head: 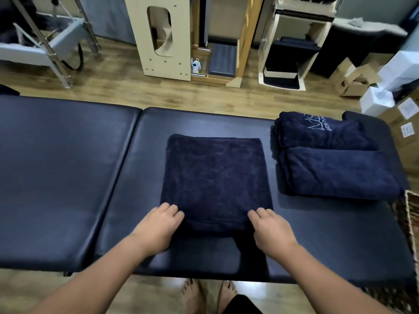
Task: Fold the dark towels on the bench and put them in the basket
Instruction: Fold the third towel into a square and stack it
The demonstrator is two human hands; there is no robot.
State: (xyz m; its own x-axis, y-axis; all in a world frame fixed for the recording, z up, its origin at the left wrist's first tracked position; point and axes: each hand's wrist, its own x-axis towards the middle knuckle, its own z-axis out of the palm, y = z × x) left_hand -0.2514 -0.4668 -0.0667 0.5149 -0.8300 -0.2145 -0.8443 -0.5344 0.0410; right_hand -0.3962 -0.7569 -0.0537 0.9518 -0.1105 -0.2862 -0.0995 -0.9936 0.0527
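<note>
Head view shows a folded dark towel (215, 177) lying flat on the black bench (68, 166). Left hand (156, 225) and right hand (271, 227) grip its near corners with curled fingers. Right of this towel lie two more folded towels (328, 159), and beyond them a wicker basket (408, 223).
</note>
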